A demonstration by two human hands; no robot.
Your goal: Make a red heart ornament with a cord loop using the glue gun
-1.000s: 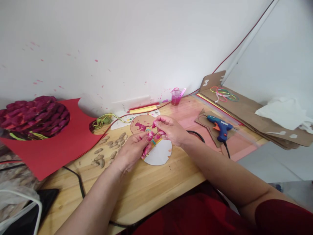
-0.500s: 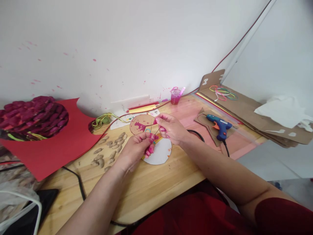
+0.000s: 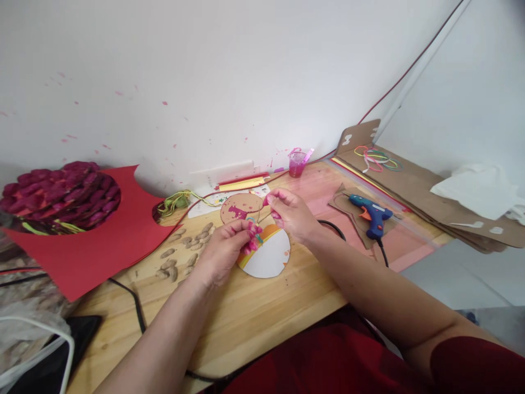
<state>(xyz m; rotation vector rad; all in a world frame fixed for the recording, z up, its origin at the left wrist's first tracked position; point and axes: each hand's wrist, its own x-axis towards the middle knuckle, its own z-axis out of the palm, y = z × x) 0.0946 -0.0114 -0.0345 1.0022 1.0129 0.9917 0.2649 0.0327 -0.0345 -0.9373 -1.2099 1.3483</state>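
My left hand (image 3: 229,244), its fingertips stained pink, is closed in a pinch on a thin teal cord (image 3: 259,238). A small loop of the cord shows above the fingers. To its right and slightly higher, my right hand (image 3: 288,215) pinches a thin strand that seems to run across to the left fingers. Both hands are raised over a round white disc (image 3: 268,260) with a yellow and orange part. Behind them lies a round brown cardboard disc (image 3: 230,207) splashed with magenta. Loose peanuts (image 3: 168,253) are scattered left of my left hand.
A blue glue gun (image 3: 374,215) rests on cardboard at right. A cup of pink paint (image 3: 296,165) stands near the wall. At left are red card (image 3: 135,232) and a magenta-painted peanut piece (image 3: 61,191). Yellow-green yarn (image 3: 177,201) and coloured cords (image 3: 375,158) lie farther back.
My hands have drawn slightly apart, and more of the white and yellow disc shows between them. The whole view has shifted a little. Both pinches stay closed.
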